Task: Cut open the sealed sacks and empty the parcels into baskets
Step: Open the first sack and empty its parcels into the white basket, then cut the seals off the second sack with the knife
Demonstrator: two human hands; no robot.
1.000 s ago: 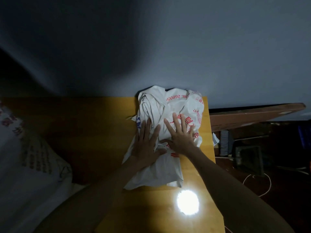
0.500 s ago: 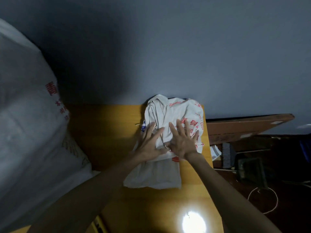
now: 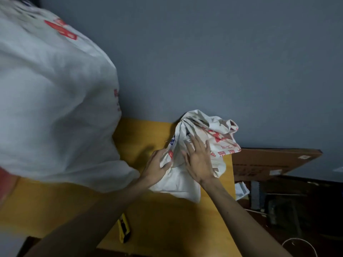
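Note:
A crumpled, flattened white sack point(image 3: 206, 140) with red print lies at the far right corner of the yellow table point(image 3: 167, 219), against the wall. My left hand point(image 3: 156, 166) grips a fold at the sack's left edge. My right hand point(image 3: 199, 158) lies flat on top of it with fingers spread. A big, full white sack point(image 3: 52, 101) with red lettering fills the left of the view and stands on the table. A yellow and black utility knife point(image 3: 124, 228) lies on the table near my left forearm.
A brown cardboard sheet point(image 3: 269, 162) leans against the grey wall to the right of the table. Below it are dark clutter, a white scrap point(image 3: 241, 190) and a loop of white cord point(image 3: 298, 245) on the floor.
The view has swung left and up, bringing more of the big sack in. My left hand went from lying flat on the crumpled sack to gripping its left edge. The sack is more bunched.

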